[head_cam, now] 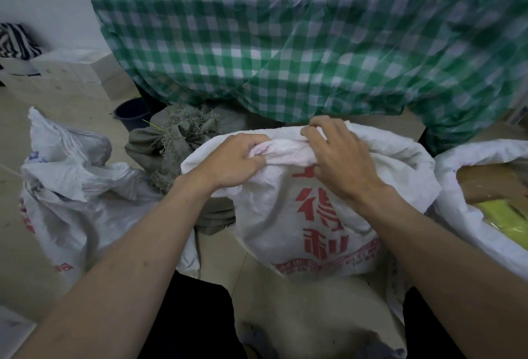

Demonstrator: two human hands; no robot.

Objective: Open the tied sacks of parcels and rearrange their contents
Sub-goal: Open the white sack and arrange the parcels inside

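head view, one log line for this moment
left hand: gripping rim | right hand: gripping rim | white woven sack with red print: mouth bunched

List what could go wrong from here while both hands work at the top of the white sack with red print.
1. The left hand and right hand each grip the bunched top of the white sack; a hard pull might tear the woven fabric or topple it.
2. The open sack beside it, showing yellow parcels, touches this sack and could be knocked over.
3. The frayed grey sack sits close behind, and its loose fibres may snag.
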